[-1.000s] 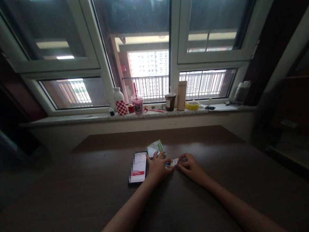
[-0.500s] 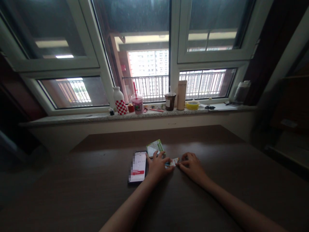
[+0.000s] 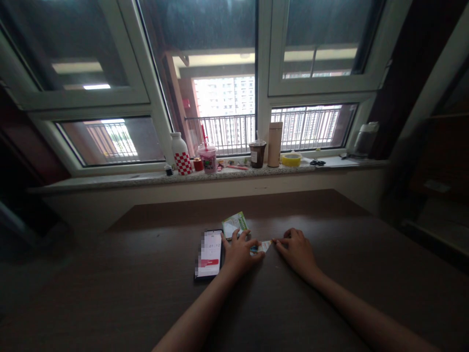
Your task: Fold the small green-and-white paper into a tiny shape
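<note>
A small white printed packet with blue and orange patches lies low over the table between my hands. I cannot tell whether it is paper or film. My left hand holds its left part between thumb and forefinger, the other fingers spread forward. At its right corner, the thumb and forefinger of my right hand are pinched together, the other fingers curled. Just beyond my left fingers is a green-and-white printed card or packet, partly covered by them. Left of that hand lies a phone with its screen lit.
The dark brown table reaches toward a stone windowsill. On the sill stand a checked bottle, a pink drink cup, a brown drink cup, a tan flask, yellow tape and scissors.
My right hand has shifted slightly right and away from me, its fingertips now at the packet's upper right corner. My left hand stays in place. The view has moved very slightly.
</note>
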`<control>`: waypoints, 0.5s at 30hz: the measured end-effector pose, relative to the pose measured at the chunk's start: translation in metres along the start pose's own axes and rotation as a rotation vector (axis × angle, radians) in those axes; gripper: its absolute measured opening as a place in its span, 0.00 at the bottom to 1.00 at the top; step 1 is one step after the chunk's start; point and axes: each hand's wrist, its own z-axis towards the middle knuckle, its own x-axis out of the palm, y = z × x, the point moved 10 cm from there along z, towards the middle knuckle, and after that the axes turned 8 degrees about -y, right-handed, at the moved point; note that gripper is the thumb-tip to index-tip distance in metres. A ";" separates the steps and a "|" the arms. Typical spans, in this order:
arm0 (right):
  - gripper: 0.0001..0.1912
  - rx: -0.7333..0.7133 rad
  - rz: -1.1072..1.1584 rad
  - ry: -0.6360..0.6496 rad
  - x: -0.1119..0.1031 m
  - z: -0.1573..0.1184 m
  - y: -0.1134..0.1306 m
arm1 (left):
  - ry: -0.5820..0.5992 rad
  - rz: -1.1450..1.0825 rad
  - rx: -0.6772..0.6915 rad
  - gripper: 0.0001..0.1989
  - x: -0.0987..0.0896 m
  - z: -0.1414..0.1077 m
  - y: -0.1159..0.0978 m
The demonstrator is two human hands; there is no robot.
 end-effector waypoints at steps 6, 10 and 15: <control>0.14 0.003 0.136 -0.020 0.009 0.002 -0.012 | 0.000 -0.013 -0.005 0.15 0.001 -0.001 0.000; 0.15 -0.007 0.300 -0.039 0.012 0.003 -0.014 | 0.001 -0.004 -0.001 0.15 0.000 -0.001 -0.001; 0.11 -0.108 0.309 0.079 0.018 -0.002 0.005 | -0.001 -0.014 0.006 0.15 0.000 -0.001 -0.001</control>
